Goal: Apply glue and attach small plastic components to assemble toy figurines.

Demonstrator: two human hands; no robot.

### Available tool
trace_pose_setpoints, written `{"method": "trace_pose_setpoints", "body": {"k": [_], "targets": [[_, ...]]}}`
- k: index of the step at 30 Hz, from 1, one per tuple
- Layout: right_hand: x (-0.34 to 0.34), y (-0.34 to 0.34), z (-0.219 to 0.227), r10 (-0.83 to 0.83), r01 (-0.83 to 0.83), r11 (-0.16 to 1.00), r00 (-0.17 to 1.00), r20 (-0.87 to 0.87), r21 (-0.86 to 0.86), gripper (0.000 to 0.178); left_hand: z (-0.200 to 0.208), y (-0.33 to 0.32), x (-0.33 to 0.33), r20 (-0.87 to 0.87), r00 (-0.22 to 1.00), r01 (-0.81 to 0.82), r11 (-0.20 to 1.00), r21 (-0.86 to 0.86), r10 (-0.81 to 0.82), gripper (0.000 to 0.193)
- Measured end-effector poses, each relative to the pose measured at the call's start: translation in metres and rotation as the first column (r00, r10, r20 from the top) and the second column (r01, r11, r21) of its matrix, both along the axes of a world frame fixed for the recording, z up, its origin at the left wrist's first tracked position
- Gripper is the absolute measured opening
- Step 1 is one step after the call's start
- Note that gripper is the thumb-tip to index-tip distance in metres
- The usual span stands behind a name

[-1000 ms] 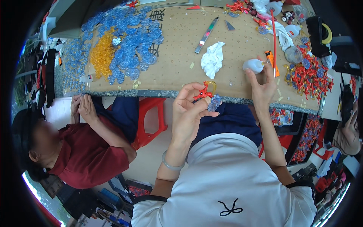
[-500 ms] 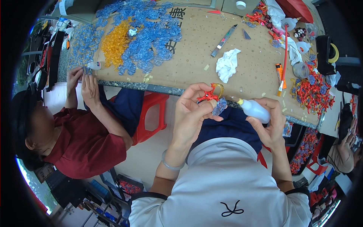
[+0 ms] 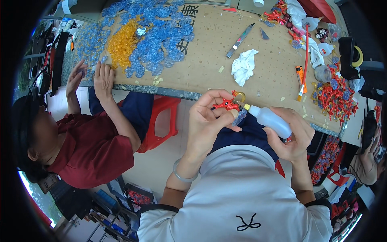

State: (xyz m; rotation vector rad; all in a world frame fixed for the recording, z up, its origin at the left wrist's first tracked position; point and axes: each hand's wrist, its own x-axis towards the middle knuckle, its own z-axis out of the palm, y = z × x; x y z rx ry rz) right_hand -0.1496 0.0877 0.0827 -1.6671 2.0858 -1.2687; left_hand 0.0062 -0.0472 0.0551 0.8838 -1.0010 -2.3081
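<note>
My left hand (image 3: 207, 117) pinches a small red plastic figurine (image 3: 227, 105) with a yellow curved part at its top and a clear blue piece (image 3: 240, 117) below it. In my right hand (image 3: 293, 135) is a soft white squeeze bottle (image 3: 272, 120), lying nearly level. Its yellow tip points left and meets or almost meets the figurine's right side; I cannot tell whether they touch. Both hands are in front of the table's near edge, above my lap.
Blue clear pieces (image 3: 161, 40) and a yellow pile (image 3: 121, 48) cover the table's left. Crumpled tissue (image 3: 244, 67), a cutter knife (image 3: 240, 40) and a brush (image 3: 301, 90) lie ahead. Finished-looking red figurines (image 3: 336, 97) heap at right. A co-worker in a dark red shirt (image 3: 94, 155) sits left.
The bottle's tip has moved left, up to the figurine, and my right hand has tilted with it. The co-worker's hands have moved apart, and the small white bottle there is out of sight.
</note>
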Motion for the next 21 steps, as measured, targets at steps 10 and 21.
{"method": "trace_pose_setpoints", "body": {"k": [10, 21], "targets": [[0.0009, 0.0009, -0.0017, -0.009, 0.008, 1.000, 1.000, 0.007, 0.023, 0.038, 0.0001, 0.0002, -0.0013, 0.014, 1.000, 0.023, 1.000, -0.019, -0.022, 0.032], [0.0027, 0.0003, 0.0005, 0.008, -0.008, 0.999, 1.000, -0.006, 0.032, 0.038, -0.0006, -0.0006, 0.0011, 0.007, 0.999, 0.033, 0.999, 0.017, -0.033, 0.033]]}}
